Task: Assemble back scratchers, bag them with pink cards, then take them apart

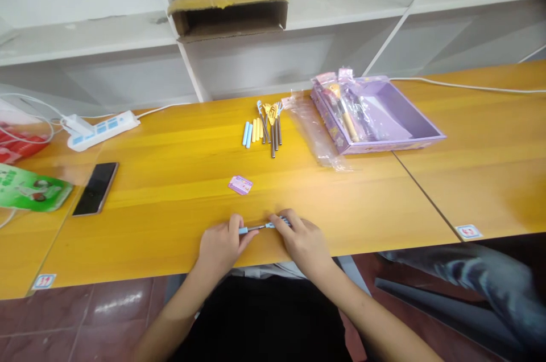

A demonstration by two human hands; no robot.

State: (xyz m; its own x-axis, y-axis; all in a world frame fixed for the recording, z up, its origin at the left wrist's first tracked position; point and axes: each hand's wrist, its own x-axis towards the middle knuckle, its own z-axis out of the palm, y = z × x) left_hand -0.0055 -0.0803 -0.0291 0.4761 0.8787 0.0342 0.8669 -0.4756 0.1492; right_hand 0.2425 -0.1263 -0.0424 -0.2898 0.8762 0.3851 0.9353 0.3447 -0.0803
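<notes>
Between my hands, near the table's front edge, is a back scratcher [257, 228] with a blue handle, a thin metal rod and a blue claw head. My left hand [219, 242] is closed round the handle end. My right hand [303, 237] pinches the claw head, partly covering it. Just beyond lies a small purple card [240, 184]. Farther back, several metal rods with blue and yellow claw heads [273, 117] lie in a bunch. Beside them, blue handle sleeves [247, 134] and yellow handle sleeves [257, 130] lie in a row.
A purple box [416, 140] holding bagged items stands at the back right, with a clear plastic bag [318, 140] beside it. On the left are a phone [96, 188], a green packet [34, 190] and a power strip [103, 130]. A cardboard box [230, 3] sits on the shelf.
</notes>
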